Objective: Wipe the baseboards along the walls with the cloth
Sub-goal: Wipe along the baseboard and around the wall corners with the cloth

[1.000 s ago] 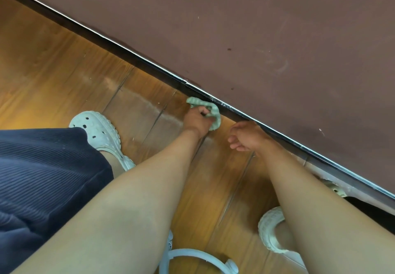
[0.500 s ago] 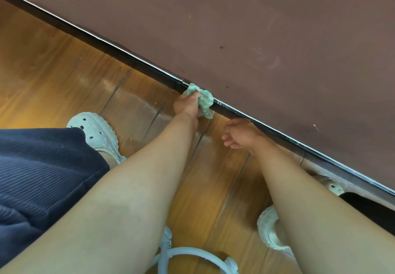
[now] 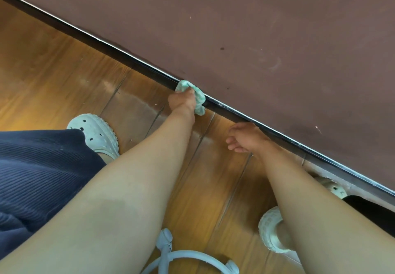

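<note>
Nearby, over the wooden floor (image 3: 53,70), the right grip (image 3: 243,138) hangs loosely curled, holding nothing, just beside the baseboard (image 3: 132,63). Farther left, the left grip (image 3: 181,102) is bunched around the pale green cloth (image 3: 198,97), pressing it against the baseboard's top edge and dark face. That cloth looks soft, light and limp, so I reckon a full fistful suits it best, with a wad left proud to rub the strip under the brown wall (image 3: 256,28).
</note>
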### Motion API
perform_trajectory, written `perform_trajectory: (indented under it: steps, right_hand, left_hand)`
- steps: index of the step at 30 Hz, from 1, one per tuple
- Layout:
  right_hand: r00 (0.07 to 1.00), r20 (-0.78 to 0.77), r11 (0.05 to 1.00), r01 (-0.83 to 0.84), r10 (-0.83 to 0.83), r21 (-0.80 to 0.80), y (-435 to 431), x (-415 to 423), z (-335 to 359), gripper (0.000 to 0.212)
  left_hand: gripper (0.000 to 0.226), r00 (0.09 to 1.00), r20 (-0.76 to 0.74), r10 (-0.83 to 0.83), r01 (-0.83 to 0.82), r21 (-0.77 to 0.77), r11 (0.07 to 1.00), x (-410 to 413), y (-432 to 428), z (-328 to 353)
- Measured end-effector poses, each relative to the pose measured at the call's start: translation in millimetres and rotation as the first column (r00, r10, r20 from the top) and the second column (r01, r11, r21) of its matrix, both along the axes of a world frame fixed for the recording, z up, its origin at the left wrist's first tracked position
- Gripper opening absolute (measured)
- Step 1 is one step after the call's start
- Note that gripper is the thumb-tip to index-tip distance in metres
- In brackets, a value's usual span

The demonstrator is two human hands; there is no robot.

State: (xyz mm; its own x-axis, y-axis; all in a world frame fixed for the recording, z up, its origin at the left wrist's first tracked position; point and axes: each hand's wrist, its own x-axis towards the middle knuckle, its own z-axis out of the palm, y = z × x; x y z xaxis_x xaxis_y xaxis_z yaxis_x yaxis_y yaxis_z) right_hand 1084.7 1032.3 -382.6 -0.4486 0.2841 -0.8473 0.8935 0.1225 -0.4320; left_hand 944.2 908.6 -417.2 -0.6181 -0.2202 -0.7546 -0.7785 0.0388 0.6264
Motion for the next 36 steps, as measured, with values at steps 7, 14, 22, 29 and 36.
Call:
perform_trajectory:
  steps: [7, 14, 22, 29, 36]
  right_hand:
    - [1.0, -0.007, 1.0, -0.012, 0.012, -0.001, -8.4, -2.9, -6.4, 0.023]
    - [1.0, -0.011, 1.0, 0.019, -0.019, 0.003, 5.3, 11.8, -5.4, 0.022]
    - [1.0, 0.012, 1.0, -0.027, 0.026, 0.0, 7.2, 18.6, -5.3, 0.02]
    - [0.999, 0.026, 1.0, -0.026, 0.026, -0.005, 14.8, 40.0, -7.5, 0.021]
    - [0.998, 0.049, 0.999, -0.047, 0.048, -0.024, 3.3, 47.1, -20.5, 0.031]
  left_hand:
    - [0.02, 0.992, -0.009, -0.122, 0.123, 0.04, 0.992, 21.9, 13.5, -9.9]
    - [0.037, 0.999, -0.05, -0.001, -0.002, -0.053, 0.999, -1.5, -0.8, -5.1]
    - [0.021, 0.945, -0.004, -0.328, 0.328, -0.012, 0.945, 43.6, 29.7, -17.4]
    - [0.032, 0.966, -0.256, -0.041, 0.01, -0.122, 0.992, 30.0, 25.4, -16.0]
    - [0.033, 0.918, -0.227, -0.326, 0.314, -0.088, 0.945, 64.2, 30.2, -18.6]
